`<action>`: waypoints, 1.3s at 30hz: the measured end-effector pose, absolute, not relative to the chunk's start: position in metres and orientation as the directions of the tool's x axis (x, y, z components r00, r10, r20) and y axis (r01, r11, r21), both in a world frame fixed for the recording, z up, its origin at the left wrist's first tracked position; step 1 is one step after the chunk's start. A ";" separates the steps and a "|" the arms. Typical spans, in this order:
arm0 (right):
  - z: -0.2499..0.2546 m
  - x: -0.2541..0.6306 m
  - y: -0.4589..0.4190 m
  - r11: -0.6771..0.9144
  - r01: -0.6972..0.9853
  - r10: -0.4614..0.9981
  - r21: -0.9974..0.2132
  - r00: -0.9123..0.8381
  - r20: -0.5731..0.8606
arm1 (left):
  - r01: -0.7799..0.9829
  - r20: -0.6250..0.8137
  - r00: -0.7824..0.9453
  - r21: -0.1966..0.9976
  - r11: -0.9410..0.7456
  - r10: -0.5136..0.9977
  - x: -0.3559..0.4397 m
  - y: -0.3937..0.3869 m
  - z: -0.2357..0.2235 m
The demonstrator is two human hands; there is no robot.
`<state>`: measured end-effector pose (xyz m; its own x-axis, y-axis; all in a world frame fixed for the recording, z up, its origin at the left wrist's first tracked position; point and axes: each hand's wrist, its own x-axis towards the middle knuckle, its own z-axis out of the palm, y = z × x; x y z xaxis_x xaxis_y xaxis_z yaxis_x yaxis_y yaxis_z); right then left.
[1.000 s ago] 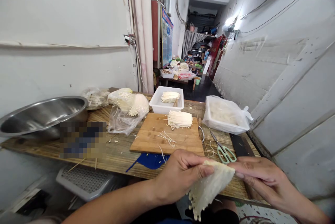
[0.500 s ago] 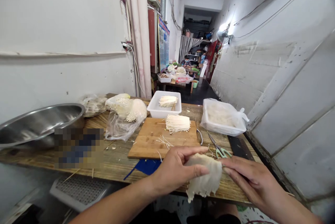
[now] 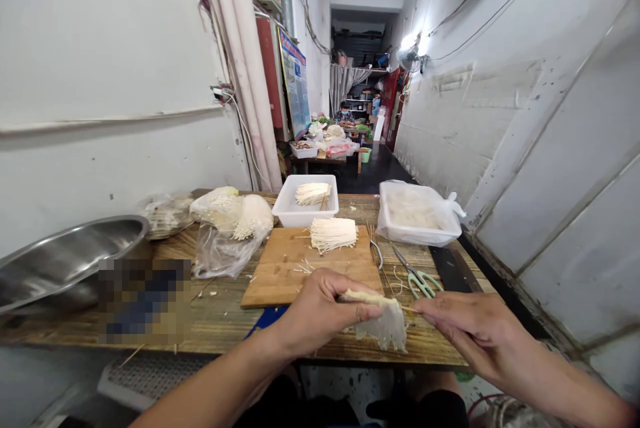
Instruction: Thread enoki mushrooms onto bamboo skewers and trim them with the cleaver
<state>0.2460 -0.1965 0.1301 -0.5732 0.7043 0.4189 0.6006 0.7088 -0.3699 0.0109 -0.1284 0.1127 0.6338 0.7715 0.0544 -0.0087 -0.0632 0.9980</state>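
Note:
My left hand (image 3: 320, 311) pinches the top of a flat bunch of pale enoki mushrooms (image 3: 381, 326), held over the table's near edge with the caps hanging down. My right hand (image 3: 460, 325) is closed at the bunch's right side, its fingertips pinched on a thin wooden skewer (image 3: 411, 309) that meets the mushrooms. Behind them lies a wooden cutting board (image 3: 280, 275) with a trimmed bundle of enoki (image 3: 333, 235) on it.
Green-handled scissors (image 3: 417, 278) and a dark cleaver (image 3: 453, 269) lie right of the board. Behind stand a white tub with enoki (image 3: 303, 205) and a plastic-covered tray (image 3: 417, 215). Bagged mushrooms (image 3: 230, 221) and a steel bowl (image 3: 60, 261) sit at left. A person works far down the corridor.
Both hands have risen with the mushroom bunch from below the table edge to just above it, and the bunch has turned flatter. The camera view has tilted and shifted.

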 end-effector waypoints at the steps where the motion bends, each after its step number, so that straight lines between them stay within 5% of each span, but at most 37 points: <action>1: 0.130 0.245 -0.197 0.690 0.608 0.723 -0.392 -0.555 0.411 | -0.001 0.049 0.633 0.998 -0.063 0.773 0.011 -0.128 0.113; 11: 0.125 0.238 -0.194 0.453 0.583 0.880 -0.675 -0.415 0.233 | 0.064 0.007 0.679 0.996 -0.068 0.734 0.013 -0.120 0.114; 28: 0.119 0.244 -0.193 0.508 0.669 0.861 -0.542 -0.403 0.310 | 0.152 0.100 0.620 0.958 -0.244 0.778 0.006 -0.113 0.114; 30: 0.118 0.243 -0.191 0.541 0.692 0.841 -0.478 -0.432 0.326 | 0.199 0.214 0.626 0.886 -0.419 0.750 0.006 -0.111 0.120; 33: 0.117 0.240 -0.188 0.562 0.727 0.825 -0.394 -0.455 0.336 | 0.280 0.431 0.687 0.586 -0.760 0.585 0.009 -0.110 0.129; 36: 0.116 0.235 -0.187 0.558 0.740 0.824 -0.376 -0.439 0.359 | 0.315 0.404 0.801 0.341 -0.886 0.441 0.016 -0.111 0.133; 39: 0.115 0.231 -0.187 0.566 0.731 0.820 -0.380 -0.455 0.347 | 0.325 0.338 0.846 0.287 -0.901 0.413 0.022 -0.111 0.132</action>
<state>0.2306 -0.1867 0.1152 -0.4551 0.8201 0.3468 0.7314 0.5665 -0.3797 0.0222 -0.1109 0.1317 0.8457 0.4131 0.3377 0.3254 -0.9009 0.2871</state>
